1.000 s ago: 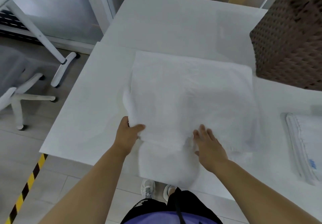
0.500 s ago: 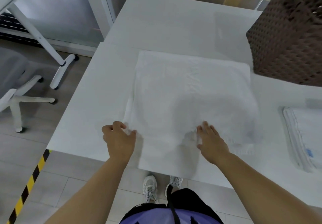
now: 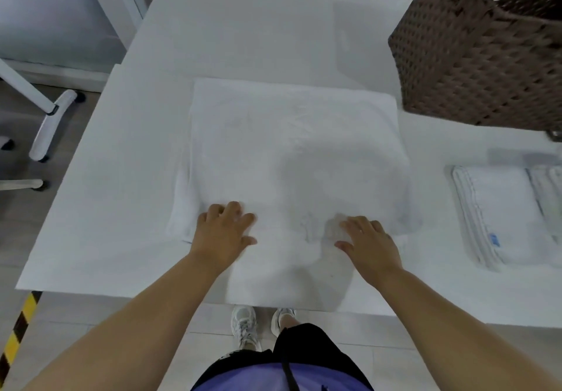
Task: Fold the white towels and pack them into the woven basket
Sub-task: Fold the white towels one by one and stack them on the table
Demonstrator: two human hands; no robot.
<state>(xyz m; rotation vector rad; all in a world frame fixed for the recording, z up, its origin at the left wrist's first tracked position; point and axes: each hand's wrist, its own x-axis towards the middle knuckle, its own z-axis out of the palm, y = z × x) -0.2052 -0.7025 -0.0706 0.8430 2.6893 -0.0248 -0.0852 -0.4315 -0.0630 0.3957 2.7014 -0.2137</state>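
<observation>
As a white towel point(image 3: 292, 153) lies spread on the table point(image 3: 243, 28), a person presses both palms flat on its near edge.
Both the left hand point(image 3: 223, 232) and the right hand point(image 3: 369, 244) rest with fingers straight and spread, gripping nothing. A brown woven basket point(image 3: 486, 50) stands at the table's far right, just beside the towel; folded towels point(image 3: 501, 214) lie apart to the right.
</observation>
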